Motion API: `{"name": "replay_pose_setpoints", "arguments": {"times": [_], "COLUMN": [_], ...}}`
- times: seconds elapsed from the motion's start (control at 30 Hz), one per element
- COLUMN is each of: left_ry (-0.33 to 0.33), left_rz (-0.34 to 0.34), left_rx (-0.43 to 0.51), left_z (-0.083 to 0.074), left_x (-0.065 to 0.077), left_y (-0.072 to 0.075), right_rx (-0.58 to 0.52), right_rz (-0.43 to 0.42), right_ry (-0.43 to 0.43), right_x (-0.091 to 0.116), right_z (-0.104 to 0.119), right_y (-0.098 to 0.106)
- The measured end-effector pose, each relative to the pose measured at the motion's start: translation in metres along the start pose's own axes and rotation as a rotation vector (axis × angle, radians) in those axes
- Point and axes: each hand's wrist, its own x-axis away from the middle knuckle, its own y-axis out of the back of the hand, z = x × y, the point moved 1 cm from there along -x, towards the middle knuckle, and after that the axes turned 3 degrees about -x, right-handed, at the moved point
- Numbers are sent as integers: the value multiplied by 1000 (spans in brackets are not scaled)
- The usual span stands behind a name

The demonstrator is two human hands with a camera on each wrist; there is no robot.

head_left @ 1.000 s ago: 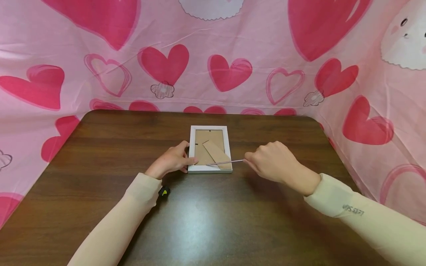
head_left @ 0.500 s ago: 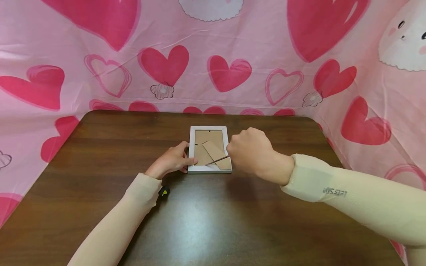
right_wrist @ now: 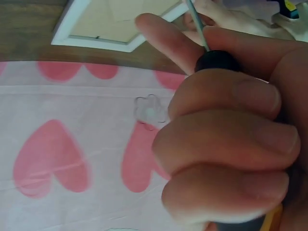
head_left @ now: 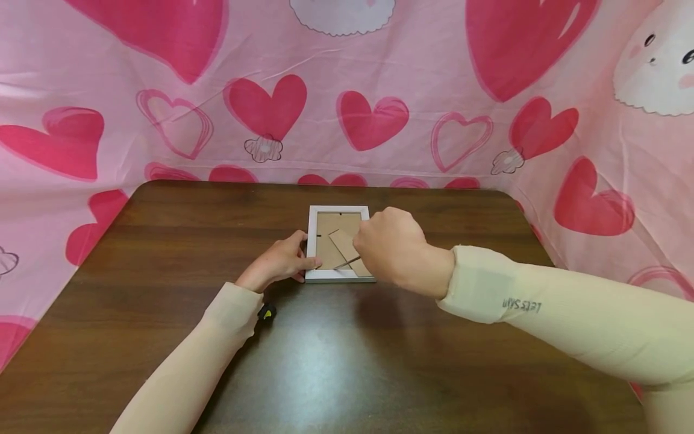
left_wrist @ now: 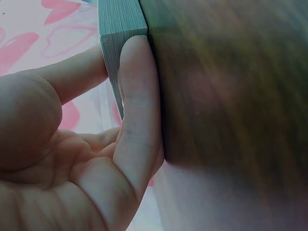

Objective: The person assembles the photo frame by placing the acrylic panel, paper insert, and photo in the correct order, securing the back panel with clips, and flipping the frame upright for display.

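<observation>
A white picture frame (head_left: 312, 241) lies face down on the table, its brown backing board (head_left: 327, 223) and slanted stand flap (head_left: 341, 241) showing. My left hand (head_left: 279, 259) grips the frame's lower left corner, thumb on top; in the left wrist view a finger (left_wrist: 139, 96) runs along the frame's side (left_wrist: 122, 21). My right hand (head_left: 393, 247) holds a screwdriver, its dark and orange handle (right_wrist: 216, 60) wrapped by the curled fingers, the index finger stretched forward. The thin metal shaft (head_left: 347, 263) slants down left, its tip at the backing's lower edge. The right hand covers the frame's right side.
The dark wooden table (head_left: 190, 229) carries the frame near its middle. A pink cloth (head_left: 423, 144) with hearts hangs behind and on both sides. A small black and yellow device (head_left: 267, 312) sits at the left wrist.
My right hand has moved left over the frame with the screwdriver, turning the shaft steeper while its tip stays near the same spot. The left hand and frame have hardly moved.
</observation>
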Motion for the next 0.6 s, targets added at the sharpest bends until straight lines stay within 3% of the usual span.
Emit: {"name": "replay_pose_setpoints", "arguments": {"times": [0.27, 0.6], "left_ry": [1, 3], "left_rz": [7, 9], "left_rx": [-6, -3], "left_z": [1, 1], "left_x": [1, -1], "left_y": [0, 0], "right_rx": [-152, -345], "right_rz": [110, 118], "right_ry": [25, 76], "right_x": [-5, -2], "right_z": [-24, -43], "right_y": [-21, -54]}}
